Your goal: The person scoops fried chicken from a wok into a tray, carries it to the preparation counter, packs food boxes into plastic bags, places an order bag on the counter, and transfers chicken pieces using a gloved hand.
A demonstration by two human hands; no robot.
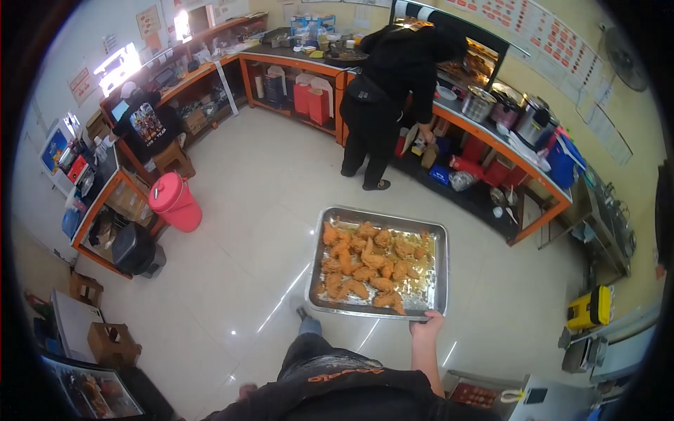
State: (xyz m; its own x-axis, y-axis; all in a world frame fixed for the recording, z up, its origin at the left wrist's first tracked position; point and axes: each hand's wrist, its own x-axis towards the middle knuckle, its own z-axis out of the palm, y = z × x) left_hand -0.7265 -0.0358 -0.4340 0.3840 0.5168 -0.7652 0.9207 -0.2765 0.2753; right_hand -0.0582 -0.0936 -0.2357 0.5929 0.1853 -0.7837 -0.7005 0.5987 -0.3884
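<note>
A metal tray (439, 281) of fried chicken pieces (372, 259) is out in front of me above the floor. My right hand (430, 323) is closed on its near right corner, with the thumb over the rim. Oil or crumbs glisten on the tray's bottom at the right. Only a small, blurred part of my left hand (247, 391) shows, low beside my body and apart from the tray; its fingers cannot be made out.
A person in black (386, 91) bends at the right counter (484, 126), reaching to its lower shelf. Another person (147, 123) sits at the left counter. A pink lidded bin (175, 203) and a black bin (137, 249) stand left. A yellow container (588, 309) is at right.
</note>
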